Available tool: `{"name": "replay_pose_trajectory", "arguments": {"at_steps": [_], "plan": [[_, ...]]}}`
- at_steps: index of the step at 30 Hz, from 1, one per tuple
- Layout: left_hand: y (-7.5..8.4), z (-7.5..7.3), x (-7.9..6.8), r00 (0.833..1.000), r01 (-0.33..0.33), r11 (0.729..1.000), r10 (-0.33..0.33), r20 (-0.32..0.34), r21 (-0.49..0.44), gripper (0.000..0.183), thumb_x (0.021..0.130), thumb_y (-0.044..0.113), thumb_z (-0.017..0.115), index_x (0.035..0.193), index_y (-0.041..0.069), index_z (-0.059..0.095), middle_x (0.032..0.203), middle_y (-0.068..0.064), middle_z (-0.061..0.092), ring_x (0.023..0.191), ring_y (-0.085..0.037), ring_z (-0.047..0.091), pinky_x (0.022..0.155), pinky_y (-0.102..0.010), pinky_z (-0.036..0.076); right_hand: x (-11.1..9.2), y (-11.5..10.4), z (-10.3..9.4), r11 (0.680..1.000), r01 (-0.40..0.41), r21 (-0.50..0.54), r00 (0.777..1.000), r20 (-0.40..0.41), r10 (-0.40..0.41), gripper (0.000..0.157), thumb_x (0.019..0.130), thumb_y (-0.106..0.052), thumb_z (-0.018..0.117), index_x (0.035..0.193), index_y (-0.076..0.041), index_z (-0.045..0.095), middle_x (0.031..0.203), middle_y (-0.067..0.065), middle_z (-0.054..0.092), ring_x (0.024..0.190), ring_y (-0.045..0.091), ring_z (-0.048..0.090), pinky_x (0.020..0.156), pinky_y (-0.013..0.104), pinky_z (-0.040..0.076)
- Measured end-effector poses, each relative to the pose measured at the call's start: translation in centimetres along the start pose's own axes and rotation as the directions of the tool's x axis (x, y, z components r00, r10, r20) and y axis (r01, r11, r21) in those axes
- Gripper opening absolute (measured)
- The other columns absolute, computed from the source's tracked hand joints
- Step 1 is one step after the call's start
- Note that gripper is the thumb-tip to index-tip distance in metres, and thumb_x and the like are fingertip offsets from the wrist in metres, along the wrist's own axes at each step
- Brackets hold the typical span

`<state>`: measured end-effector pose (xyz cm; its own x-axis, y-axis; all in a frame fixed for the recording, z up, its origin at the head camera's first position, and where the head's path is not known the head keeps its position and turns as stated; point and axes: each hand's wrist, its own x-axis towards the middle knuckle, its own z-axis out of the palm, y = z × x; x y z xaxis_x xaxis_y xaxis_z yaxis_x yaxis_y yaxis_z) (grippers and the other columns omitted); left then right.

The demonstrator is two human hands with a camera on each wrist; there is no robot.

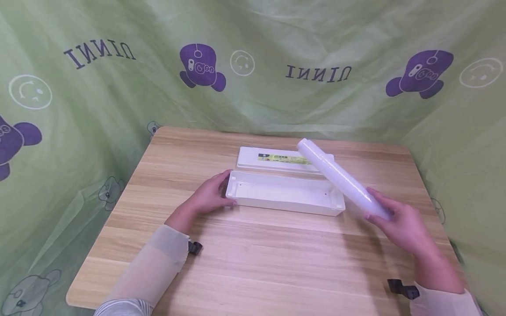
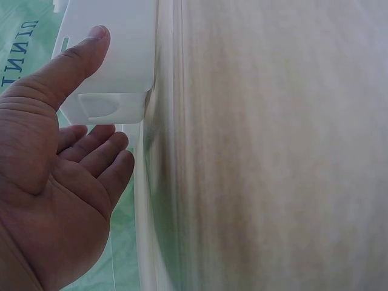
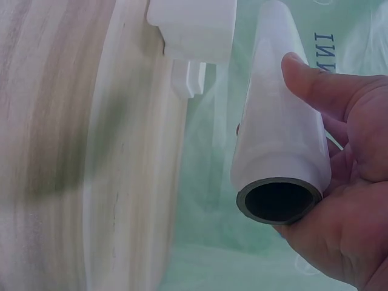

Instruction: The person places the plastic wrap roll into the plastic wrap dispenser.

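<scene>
A long white plastic box point(image 1: 284, 208) stands without its lid on the table, its inside bare. My left hand point(image 1: 211, 192) grips its left end; in the left wrist view the thumb point(image 2: 91, 45) lies on the box's front wall and the fingers reach round the end. My right hand point(image 1: 403, 221) holds a roll of plastic wrap point(image 1: 336, 171) by its near end. The roll slants up and to the left, its far end above the lid. The right wrist view shows the roll's hollow core. Behind the box lies a flat white lid point(image 1: 247, 158) with a green-yellow label.
The wood-grain table point(image 1: 257, 263) has rounded corners. Green printed curtains point(image 1: 261, 105) hang close behind it and on both sides. Black clips sit at both wrists.
</scene>
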<state>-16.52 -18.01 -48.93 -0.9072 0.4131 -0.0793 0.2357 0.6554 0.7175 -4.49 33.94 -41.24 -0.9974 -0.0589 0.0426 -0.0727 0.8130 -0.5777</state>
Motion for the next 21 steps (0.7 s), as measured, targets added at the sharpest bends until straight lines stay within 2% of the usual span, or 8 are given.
{"name": "replay_pose_trajectory", "arguments": {"at_steps": [9, 21], "plan": [[-0.33, 0.14, 0.15, 1.000, -0.016, 1.000, 0.016, -0.003, -0.002, 0.118, 0.074, 0.046, 0.094, 0.164, 0.008, 0.028, 0.161, -0.013, 0.043, 0.149, -0.029, 0.039, 0.125, -0.043, 0.029, 0.26, -0.60, 0.01, 0.999, 0.032, -0.012, 0.999, 0.004, -0.032, 0.070, 0.092, -0.027, 0.081, 0.155, -0.020, 0.050, 0.133, 0.040, 0.058, 0.094, 0.042, 0.065, 0.060, 0.026, 0.049], [-0.18, 0.08, 0.05, 1.000, -0.010, 1.000, 0.010, -0.005, -0.016, 0.120, 0.072, 0.046, 0.095, 0.164, 0.008, 0.028, 0.162, -0.013, 0.042, 0.149, -0.029, 0.039, 0.125, -0.043, 0.029, 0.87, -0.95, 0.45, 0.994, 0.093, 0.050, 0.995, 0.027, -0.094, 0.071, 0.089, -0.018, 0.084, 0.152, -0.016, 0.054, 0.135, 0.039, 0.057, 0.088, 0.036, 0.063, 0.056, 0.025, 0.048]]}}
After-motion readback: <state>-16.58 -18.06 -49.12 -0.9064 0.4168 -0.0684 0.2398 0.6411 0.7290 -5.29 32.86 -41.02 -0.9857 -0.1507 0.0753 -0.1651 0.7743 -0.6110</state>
